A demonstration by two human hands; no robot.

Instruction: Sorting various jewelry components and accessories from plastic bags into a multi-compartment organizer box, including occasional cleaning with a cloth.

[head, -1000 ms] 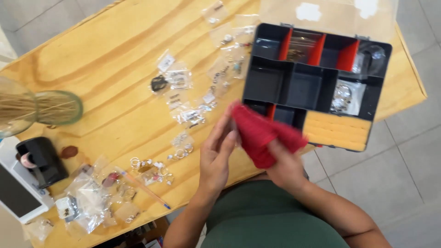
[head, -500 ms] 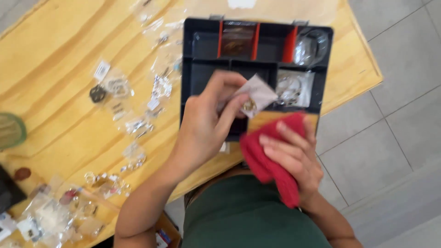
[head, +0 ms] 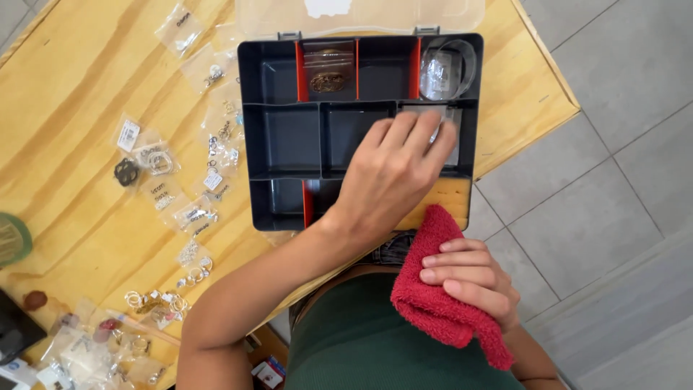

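A dark grey organiser box (head: 285, 137) with orange dividers lies open on the wooden table (head: 86, 94). My left hand (head: 393, 170) reaches over its right middle compartment, fingertips on a small clear bag (head: 447, 119) lying there. My right hand (head: 469, 278) is near my body, below the box's front edge, closed around a red cloth (head: 440, 307). Two back compartments hold a clear bag with a bronze piece (head: 328, 76) and a clear bag of silver items (head: 442, 68).
Several small clear bags of jewellery (head: 209, 155) are strewn on the table left of the box. More rings and bags (head: 115, 336) lie at the lower left. A green round object (head: 11, 238) sits at the left edge. Grey floor tiles (head: 599, 166) lie to the right.
My left hand has lowered the small clear bag into the box's right middle compartment. My right hand with the red cloth has drawn back from the box toward my body.
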